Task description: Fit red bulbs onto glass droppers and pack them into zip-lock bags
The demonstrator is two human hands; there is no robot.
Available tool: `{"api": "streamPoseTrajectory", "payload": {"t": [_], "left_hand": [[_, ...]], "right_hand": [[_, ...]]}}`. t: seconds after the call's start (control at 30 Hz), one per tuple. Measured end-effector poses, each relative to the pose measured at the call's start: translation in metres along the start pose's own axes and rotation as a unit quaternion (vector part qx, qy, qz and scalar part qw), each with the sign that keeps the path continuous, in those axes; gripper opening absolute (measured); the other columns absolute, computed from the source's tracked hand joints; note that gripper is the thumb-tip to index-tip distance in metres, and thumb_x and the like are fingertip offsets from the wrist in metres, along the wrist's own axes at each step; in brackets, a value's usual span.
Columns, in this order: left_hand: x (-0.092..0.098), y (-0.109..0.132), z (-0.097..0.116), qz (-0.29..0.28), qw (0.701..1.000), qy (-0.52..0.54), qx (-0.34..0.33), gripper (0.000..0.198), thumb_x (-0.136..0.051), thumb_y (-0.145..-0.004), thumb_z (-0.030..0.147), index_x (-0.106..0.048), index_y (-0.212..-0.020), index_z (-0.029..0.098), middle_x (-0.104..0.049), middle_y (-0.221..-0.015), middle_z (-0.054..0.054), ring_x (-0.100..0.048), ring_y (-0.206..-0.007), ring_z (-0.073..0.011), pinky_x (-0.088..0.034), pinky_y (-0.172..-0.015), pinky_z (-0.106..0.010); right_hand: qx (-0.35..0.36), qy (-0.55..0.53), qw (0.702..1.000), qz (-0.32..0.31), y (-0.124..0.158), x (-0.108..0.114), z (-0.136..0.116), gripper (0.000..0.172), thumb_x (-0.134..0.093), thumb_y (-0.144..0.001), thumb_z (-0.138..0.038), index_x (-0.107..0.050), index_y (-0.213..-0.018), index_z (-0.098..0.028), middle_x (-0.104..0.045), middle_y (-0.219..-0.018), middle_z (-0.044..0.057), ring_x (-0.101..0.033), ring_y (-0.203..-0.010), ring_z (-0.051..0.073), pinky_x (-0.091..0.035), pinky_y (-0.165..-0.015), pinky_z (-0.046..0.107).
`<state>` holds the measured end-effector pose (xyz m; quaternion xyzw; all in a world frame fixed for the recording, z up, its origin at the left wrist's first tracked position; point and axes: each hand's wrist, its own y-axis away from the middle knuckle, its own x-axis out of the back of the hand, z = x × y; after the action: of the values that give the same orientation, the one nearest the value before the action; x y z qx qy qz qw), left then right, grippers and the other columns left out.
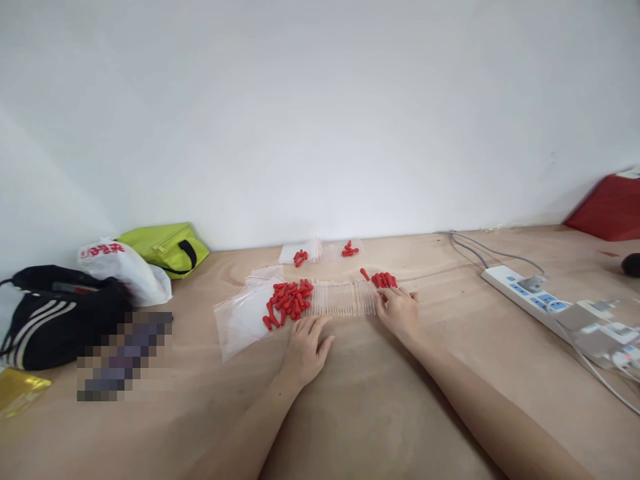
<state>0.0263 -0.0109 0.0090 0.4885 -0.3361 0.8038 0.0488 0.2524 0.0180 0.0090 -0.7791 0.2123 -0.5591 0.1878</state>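
Observation:
A row of thin clear tubes, like glass dropper tubes (340,299), lies side by side on the wooden table. At its left end is a loose heap of red rubber bulbs (287,299), partly on a clear zip bag (240,319). My left hand (305,347) lies palm down just in front of the heap, fingers stretched out and holding nothing. My right hand (399,310) is at the row's right end, fingers bent together; what they grip is hidden. Just beyond those fingers several red bulbs (384,279) line up, and a single red bulb (365,274) lies slightly apart.
Farther back lie two small bags with red bulbs (301,257) and more red bulbs (351,249). On the left are a black bag (60,320), a white plastic bag (123,270) and a lime-green pouch (163,248). A power strip (520,293) with chargers and cables occupies the right.

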Motion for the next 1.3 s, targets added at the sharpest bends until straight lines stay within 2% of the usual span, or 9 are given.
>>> {"api": "streamPoseTrajectory", "payload": {"t": [0.07,0.17,0.53,0.8,0.93,1.13,1.3], "left_hand": [[0.0,0.0,0.001,-0.014,1.0,0.0,-0.004,0.026,-0.051,-0.078,0.022,-0.051,-0.105,0.021,-0.059,-0.097,-0.006,-0.053,-0.091,-0.0227,-0.039,-0.08,-0.038],[0.0,-0.001,0.002,-0.023,1.0,0.002,0.001,0.025,-0.051,-0.078,0.022,-0.051,-0.103,0.02,-0.059,-0.097,-0.006,-0.053,-0.09,-0.0228,-0.039,-0.08,-0.038],[0.0,0.0,0.0,-0.05,0.999,0.017,0.003,0.015,-0.05,-0.08,0.021,-0.055,-0.094,0.02,-0.058,-0.092,-0.004,-0.052,-0.087,-0.021,-0.039,-0.078,-0.037],[0.0,-0.002,0.002,-0.045,0.999,0.008,-0.001,0.012,-0.051,-0.079,0.021,-0.057,-0.089,0.021,-0.058,-0.089,-0.004,-0.053,-0.084,-0.0203,-0.039,-0.076,-0.036],[0.002,-0.002,0.001,-0.007,0.999,-0.04,0.024,0.009,-0.053,-0.077,0.023,-0.059,-0.084,0.021,-0.059,-0.085,-0.004,-0.052,-0.083,-0.021,-0.038,-0.075,-0.036],[0.007,-0.007,-0.019,0.086,0.98,-0.145,0.11,0.011,-0.054,-0.077,0.027,-0.062,-0.083,0.021,-0.058,-0.081,-0.006,-0.051,-0.079,-0.0238,-0.037,-0.071,-0.038],[0.006,-0.014,-0.029,0.12,0.961,-0.199,0.149,0.016,-0.054,-0.077,0.03,-0.061,-0.089,0.022,-0.058,-0.087,-0.007,-0.051,-0.085,-0.0255,-0.035,-0.073,-0.039]], "right_hand": [[-0.044,0.022,0.999,-0.008,-0.006,-0.006,0.0,0.022,-0.041,-0.08,-0.025,-0.062,-0.083,-0.018,-0.065,-0.074,0.006,-0.053,-0.075,0.019,-0.02,-0.067,0.03],[-0.07,0.051,0.996,-0.028,-0.011,-0.013,-0.003,0.021,-0.04,-0.08,-0.024,-0.06,-0.082,-0.017,-0.065,-0.074,0.006,-0.054,-0.074,0.019,-0.02,-0.067,0.03],[-0.072,0.074,0.99,-0.091,-0.013,-0.011,-0.007,0.025,-0.038,-0.082,-0.025,-0.062,-0.078,-0.018,-0.065,-0.085,0.009,-0.053,-0.084,0.022,-0.023,-0.074,0.035],[-0.108,0.099,0.974,-0.174,-0.019,-0.006,-0.015,0.032,-0.037,-0.081,-0.03,-0.065,-0.081,-0.016,-0.064,-0.086,0.013,-0.054,-0.087,0.025,-0.025,-0.079,0.04],[-0.101,0.123,0.969,-0.19,-0.023,-0.011,-0.018,0.031,-0.037,-0.08,-0.022,-0.065,-0.081,-0.012,-0.063,-0.084,0.016,-0.055,-0.084,0.026,-0.025,-0.078,0.041],[-0.062,0.142,0.975,-0.156,-0.021,-0.02,-0.017,0.03,-0.035,-0.077,-0.009,-0.066,-0.079,-0.011,-0.062,-0.076,0.018,-0.054,-0.079,0.026,-0.026,-0.072,0.042],[-0.083,0.115,0.975,-0.17,-0.02,-0.015,-0.018,0.027,-0.038,-0.079,-0.011,-0.065,-0.083,-0.01,-0.061,-0.08,0.02,-0.055,-0.083,0.029,-0.025,-0.074,0.043]]}}
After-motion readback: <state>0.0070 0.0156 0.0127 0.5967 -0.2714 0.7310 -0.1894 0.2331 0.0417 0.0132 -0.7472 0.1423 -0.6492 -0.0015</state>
